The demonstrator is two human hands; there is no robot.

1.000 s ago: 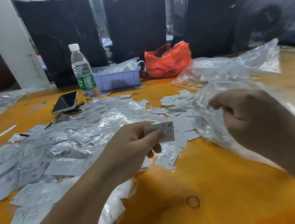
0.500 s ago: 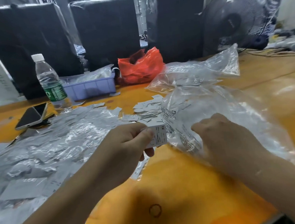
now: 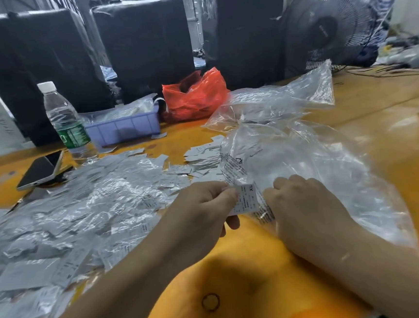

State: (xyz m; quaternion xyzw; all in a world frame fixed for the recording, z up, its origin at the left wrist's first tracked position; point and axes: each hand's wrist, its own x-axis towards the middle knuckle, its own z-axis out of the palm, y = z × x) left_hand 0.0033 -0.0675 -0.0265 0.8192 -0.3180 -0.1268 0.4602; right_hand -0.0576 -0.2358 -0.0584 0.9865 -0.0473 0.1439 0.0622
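The orange table [image 3: 392, 148] filled the view from edge to edge. Along its far side stood three tall black bundles [image 3: 143, 50] wrapped in clear film, and a black pedestal fan [image 3: 328, 26] stood at the far right.

A wide heap of small white size labels [image 3: 81, 210], many in shiny clear sleeves, covered the left half of the table. On the right lay a large clear plastic bag [image 3: 325, 164] with printed text along its near left edge. A second crumpled clear bag [image 3: 286, 96] lay just behind it. A red plastic bag [image 3: 195, 96] sat farther back, beside a lilac plastic tray [image 3: 124, 128] holding more clear packets. A water bottle with a green label [image 3: 65, 120] stood upright left of the tray. A phone [image 3: 39, 171] lay propped at a tilt near the bottle's base.

The right hand [image 3: 306, 208] rested on the large bag, its fingers curled over the printed edge and gripping the plastic; the fingertips were hidden. The left hand [image 3: 202, 210] pinched one white label [image 3: 245, 199] between thumb and forefinger. That label, marked XL, was held at the bag's printed edge, between the two hands and just above the table. A thin rubber band [image 3: 211, 302] lay flat near the front edge.
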